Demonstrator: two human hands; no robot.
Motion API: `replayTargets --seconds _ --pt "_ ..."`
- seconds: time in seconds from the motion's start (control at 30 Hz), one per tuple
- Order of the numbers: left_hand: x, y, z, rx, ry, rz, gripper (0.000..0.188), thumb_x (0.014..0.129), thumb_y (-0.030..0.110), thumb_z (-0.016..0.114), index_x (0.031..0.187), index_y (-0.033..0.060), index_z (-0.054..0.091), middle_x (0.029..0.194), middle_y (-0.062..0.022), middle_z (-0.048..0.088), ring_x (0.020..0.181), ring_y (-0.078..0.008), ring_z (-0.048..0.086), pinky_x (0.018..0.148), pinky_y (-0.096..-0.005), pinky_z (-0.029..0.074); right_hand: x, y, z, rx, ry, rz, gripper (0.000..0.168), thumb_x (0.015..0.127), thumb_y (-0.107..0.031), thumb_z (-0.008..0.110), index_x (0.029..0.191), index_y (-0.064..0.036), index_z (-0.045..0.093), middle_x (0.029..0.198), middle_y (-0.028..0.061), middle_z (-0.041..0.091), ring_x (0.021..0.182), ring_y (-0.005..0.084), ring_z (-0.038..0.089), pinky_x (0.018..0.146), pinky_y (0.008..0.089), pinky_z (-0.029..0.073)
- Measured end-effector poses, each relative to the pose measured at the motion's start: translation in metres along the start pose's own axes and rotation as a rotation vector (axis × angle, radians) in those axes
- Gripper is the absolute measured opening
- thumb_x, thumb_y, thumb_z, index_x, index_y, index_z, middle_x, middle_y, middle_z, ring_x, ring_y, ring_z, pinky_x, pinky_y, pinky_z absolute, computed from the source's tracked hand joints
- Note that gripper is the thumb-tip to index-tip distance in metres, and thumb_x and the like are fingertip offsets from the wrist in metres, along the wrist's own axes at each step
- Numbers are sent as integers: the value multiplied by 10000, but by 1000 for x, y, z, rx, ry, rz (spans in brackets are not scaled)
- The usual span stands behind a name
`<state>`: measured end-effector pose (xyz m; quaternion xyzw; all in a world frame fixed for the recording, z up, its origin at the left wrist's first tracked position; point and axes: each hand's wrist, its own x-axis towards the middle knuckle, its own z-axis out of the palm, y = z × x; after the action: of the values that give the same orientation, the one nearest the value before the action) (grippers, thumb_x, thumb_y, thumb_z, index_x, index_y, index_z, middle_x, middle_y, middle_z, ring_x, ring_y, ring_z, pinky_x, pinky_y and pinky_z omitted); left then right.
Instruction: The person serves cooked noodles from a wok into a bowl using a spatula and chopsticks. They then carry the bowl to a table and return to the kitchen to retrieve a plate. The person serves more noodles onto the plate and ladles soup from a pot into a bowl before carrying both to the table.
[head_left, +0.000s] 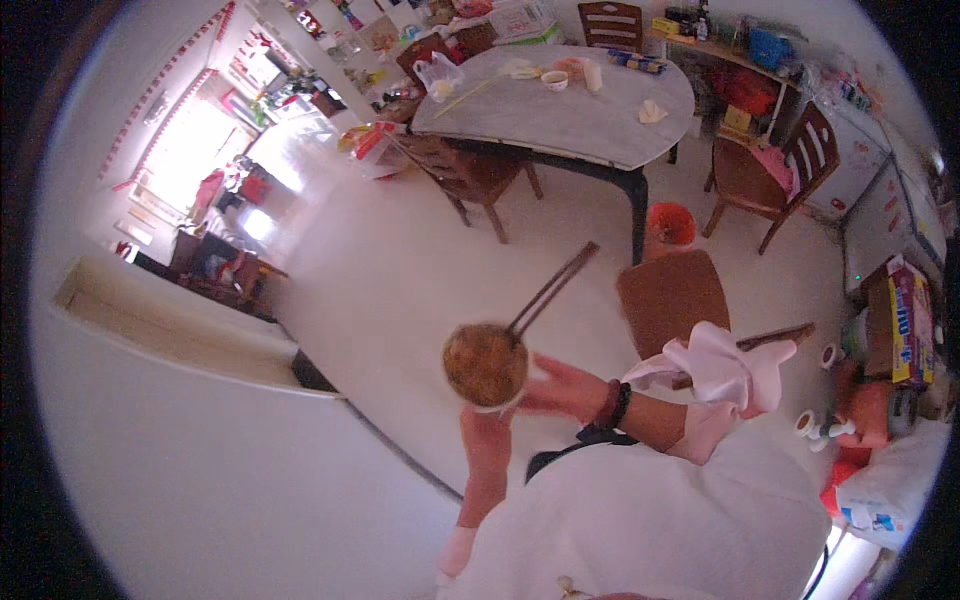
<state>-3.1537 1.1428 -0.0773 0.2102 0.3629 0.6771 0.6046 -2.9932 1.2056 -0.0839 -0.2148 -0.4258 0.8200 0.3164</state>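
A round bowl of brownish food (486, 365) is held up in front of my body, over the pale floor. A pair of dark chopsticks (553, 289) rests in it, their far ends sticking out past the rim towards the upper right. My right hand (562, 386), with dark bands at the wrist, grips the bowl's right side. From below comes my left hand (486, 427), touching the bowl's underside; its fingers are mostly hidden behind the bowl. Both arms have light pink sleeves, and the right one ends in a wide ruffle.
Ahead stands a table with a marbled top (555, 120), bearing a small bowl (555, 80) and crumpled papers. Wooden chairs stand around it, one seat (675, 292) close on my right. A red bin (671, 223) is beside that chair. A white wall (225, 465) bounds the left.
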Motion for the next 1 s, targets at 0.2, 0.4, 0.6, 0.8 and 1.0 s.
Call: replayTargets --seconds 0.2,0.4,0.6,0.8,1.0 --pt "131 11 -3 106 -127 -177 385 919 304 472 1216 59 473 1246 -77 519 1130 -235 519 934 -415 442 96 -16 -59 -276 218 -77 463 898 -203 555 1303 -61 381 1208 95 529 1082 214 545 902 359 483" --pt "278 0 -45 316 -303 -246 425 904 335 505 1268 134 417 1284 -68 478 1172 -237 481 938 -448 436 188 -36 -105 285 405 -181 440 902 -191 525 1301 -62 391 1228 87 526 1099 216 545 912 374 479" --pt "415 42 -28 83 -448 -488 472 924 330 470 1328 143 313 1314 -43 383 1203 -224 418 944 -451 435 282 -77 -128 359 614 -227 379 914 -218 480 1257 -62 441 1195 83 551 1063 220 565 912 369 484" --pt "509 53 -16 101 -458 -485 586 933 352 456 1395 92 206 1370 -85 321 1255 -238 362 947 -427 441 356 -120 -177 302 736 -311 352 913 -210 476 1232 -63 457 1180 98 557 1052 218 570 897 389 495" --pt "613 27 -49 132 -301 -465 636 926 406 456 1421 118 179 1310 -166 412 1179 -292 452 958 -465 415 435 -147 -310 168 769 -335 317 911 -173 457 1212 -73 450 1143 95 568 1010 225 586 856 387 512"
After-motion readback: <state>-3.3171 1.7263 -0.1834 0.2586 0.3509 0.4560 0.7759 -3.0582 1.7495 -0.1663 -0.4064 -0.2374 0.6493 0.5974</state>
